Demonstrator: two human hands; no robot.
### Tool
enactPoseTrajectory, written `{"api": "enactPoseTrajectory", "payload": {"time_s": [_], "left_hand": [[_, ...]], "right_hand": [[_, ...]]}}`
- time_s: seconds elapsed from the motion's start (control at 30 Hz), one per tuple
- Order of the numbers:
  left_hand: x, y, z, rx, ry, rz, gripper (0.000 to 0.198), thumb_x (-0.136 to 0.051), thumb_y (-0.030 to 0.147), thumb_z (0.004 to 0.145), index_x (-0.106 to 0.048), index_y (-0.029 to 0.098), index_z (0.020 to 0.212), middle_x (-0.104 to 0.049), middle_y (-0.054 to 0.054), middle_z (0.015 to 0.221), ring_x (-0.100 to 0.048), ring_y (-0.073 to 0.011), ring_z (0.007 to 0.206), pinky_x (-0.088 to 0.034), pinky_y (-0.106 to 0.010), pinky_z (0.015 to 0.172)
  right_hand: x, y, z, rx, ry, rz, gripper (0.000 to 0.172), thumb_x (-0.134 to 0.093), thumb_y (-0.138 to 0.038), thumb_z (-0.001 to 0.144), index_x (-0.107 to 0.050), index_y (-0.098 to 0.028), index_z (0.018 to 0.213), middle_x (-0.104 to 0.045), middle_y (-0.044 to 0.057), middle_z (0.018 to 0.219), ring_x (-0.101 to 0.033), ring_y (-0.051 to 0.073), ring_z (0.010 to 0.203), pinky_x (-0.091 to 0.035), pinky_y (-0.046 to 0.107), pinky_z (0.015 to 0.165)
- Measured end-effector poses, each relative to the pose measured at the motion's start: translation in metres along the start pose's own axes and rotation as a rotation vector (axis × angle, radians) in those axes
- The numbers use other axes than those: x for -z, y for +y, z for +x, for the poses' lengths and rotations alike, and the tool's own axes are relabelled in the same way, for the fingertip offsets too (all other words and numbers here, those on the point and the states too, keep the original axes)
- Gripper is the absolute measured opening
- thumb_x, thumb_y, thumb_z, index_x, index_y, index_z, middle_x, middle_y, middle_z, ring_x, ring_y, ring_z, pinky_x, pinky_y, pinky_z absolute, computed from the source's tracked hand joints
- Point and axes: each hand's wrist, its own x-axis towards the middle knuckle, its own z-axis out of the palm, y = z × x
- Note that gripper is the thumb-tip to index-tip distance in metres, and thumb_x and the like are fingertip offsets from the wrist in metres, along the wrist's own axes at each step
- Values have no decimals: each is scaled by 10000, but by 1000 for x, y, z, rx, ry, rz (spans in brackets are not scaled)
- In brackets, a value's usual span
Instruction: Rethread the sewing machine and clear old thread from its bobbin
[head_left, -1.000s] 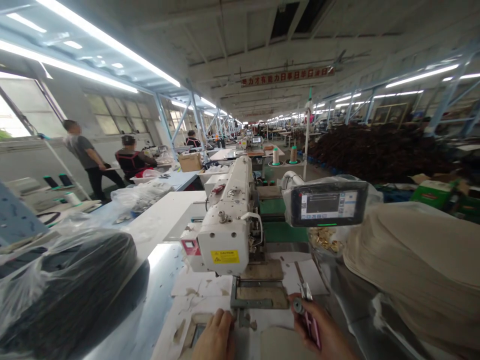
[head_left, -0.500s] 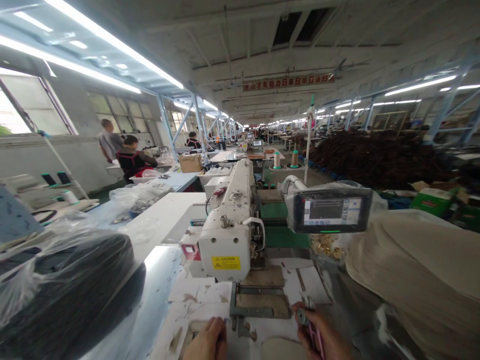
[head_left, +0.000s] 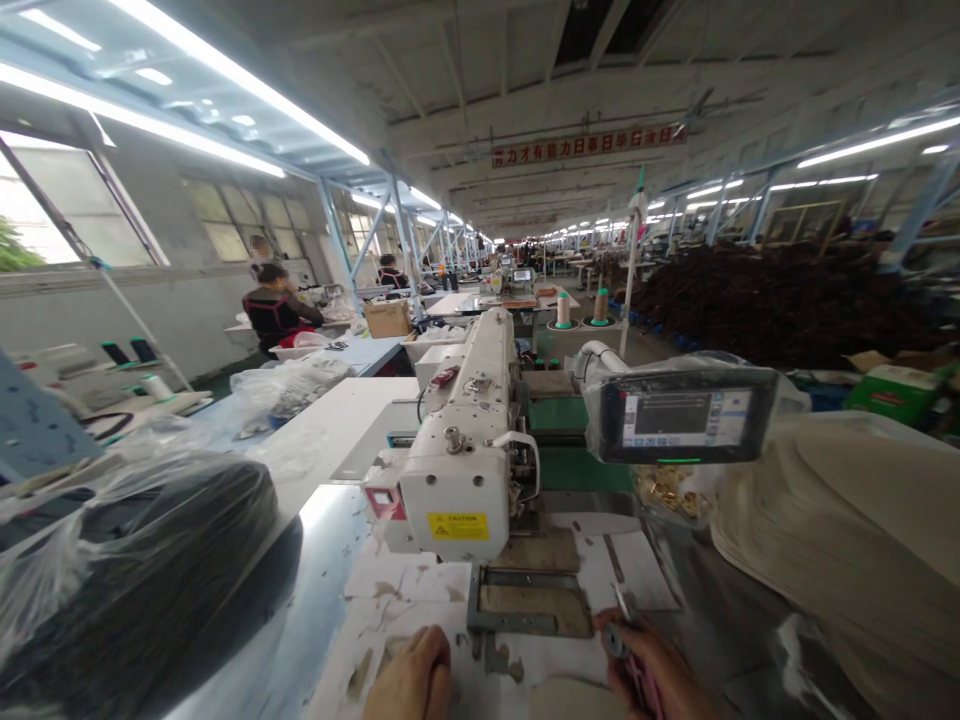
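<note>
My left hand (head_left: pixel 409 678) lies at the bottom edge of the view, on a pale sheet (head_left: pixel 405 590) just left of the metal clamp frame (head_left: pixel 529 605) of a white industrial sewing machine (head_left: pixel 457 470). Its lower part is cut off, and nothing shows in it. My right hand (head_left: pixel 649 665) grips pink-handled snips (head_left: pixel 645 682) with metal jaws, to the right of the clamp. A small round grey part (head_left: pixel 616 640) sits at the snips, beside my fingers.
A wrapped touchscreen panel (head_left: pixel 686 415) hangs right of the machine above a clear bag of gold metal pieces (head_left: pixel 667 492). A beige fabric stack (head_left: pixel 840 540) fills the right side. A black bundle in plastic (head_left: pixel 142 570) lies left. Co-workers (head_left: pixel 274 305) sit and stand far back left.
The whole view has drifted, with the machine shifting right and down. Both my hands sit lower in the picture. The standing person at back left has moved behind the seated one.
</note>
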Motion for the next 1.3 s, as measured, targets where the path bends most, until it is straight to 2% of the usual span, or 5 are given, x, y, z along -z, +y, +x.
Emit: {"api": "enactPoseTrajectory", "payload": {"time_s": [0.27,0.67,1.07,1.2,1.3], "left_hand": [[-7,-9,2,122,67,31,264,-298,195,952,-553,217,885,-721,-43,828,-675,-224,812,-392,-319,735],[-10,-3,2,137,134,53,239,-418,184,940,-634,181,1043,-721,-59,791,-679,-240,798,-409,-308,736],[-23,-6,-2,-176,201,195,254,-433,161,956,-637,176,1106,-698,-95,1052,-600,-271,1037,-452,-391,901],[-26,-5,-3,-233,323,198,206,-515,181,923,-675,191,1052,-670,-95,1115,-513,-322,1141,-408,-499,1003],[-27,-1,-1,-245,355,99,185,-530,166,907,-669,168,1030,-677,-102,1085,-527,-305,1109,-432,-483,997]], "right_hand": [[-12,-6,-10,59,106,28,460,-668,-619,671,-666,-213,887,-502,-23,486,-360,103,454,-183,192,422],[-11,-19,-24,221,-63,-313,261,-659,-421,743,-635,-224,914,-500,-44,598,-451,143,550,-336,265,506],[-14,-14,-30,608,-182,-862,105,-568,-249,803,-644,-186,839,-604,54,832,-588,189,700,-445,310,639],[-11,-11,-35,621,-290,-1128,216,-534,-191,852,-705,-165,982,-610,110,1020,-637,237,853,-483,376,787],[-13,-16,-39,588,-246,-1034,416,-635,-208,781,-680,-187,1194,-621,115,1099,-640,245,894,-494,367,789]]}}
